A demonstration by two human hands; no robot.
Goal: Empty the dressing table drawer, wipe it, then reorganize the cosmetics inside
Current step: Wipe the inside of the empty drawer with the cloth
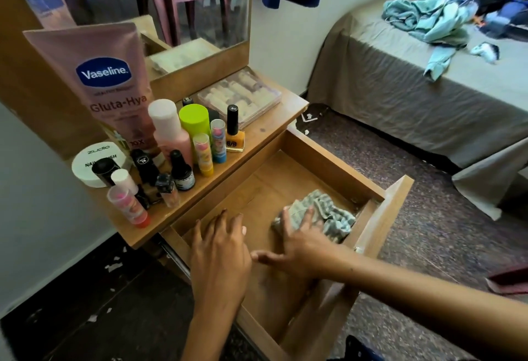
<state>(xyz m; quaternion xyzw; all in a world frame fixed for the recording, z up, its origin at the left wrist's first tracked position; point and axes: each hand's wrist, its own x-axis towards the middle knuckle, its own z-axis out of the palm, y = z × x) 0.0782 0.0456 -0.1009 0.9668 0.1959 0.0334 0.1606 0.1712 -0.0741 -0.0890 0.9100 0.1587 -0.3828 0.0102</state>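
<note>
A dressing bench (pixel 271 123) with its drawer (pixel 257 186) pulled far out and bare of cosmetics, mid-wipe. With the drawer this far extended, any weight leaned on it could strain the runners or tilt it down. The cosmetics stand crowded on the bench top above it, headed by a tall Vaseline tube (pixel 105 74) propped in front of the mirror. If nudged, it could fall forward and knock over the smaller bottles. A red-based tube (pixel 128 206) stands nearest the front edge, just above the drawer's left wall, where a rising forearm could sweep it to the floor. The striped cloth (pixel 328 212) lies bunched in the drawer's far right corner. The right grip (pixel 303 240) presses it with flat, spread fingers rather than closing round it, so it may slide off and leave the corners unwiped. The left grip (pixel 220 249) is open and holds nothing, spread over the drawer floor near the left wall.
</note>
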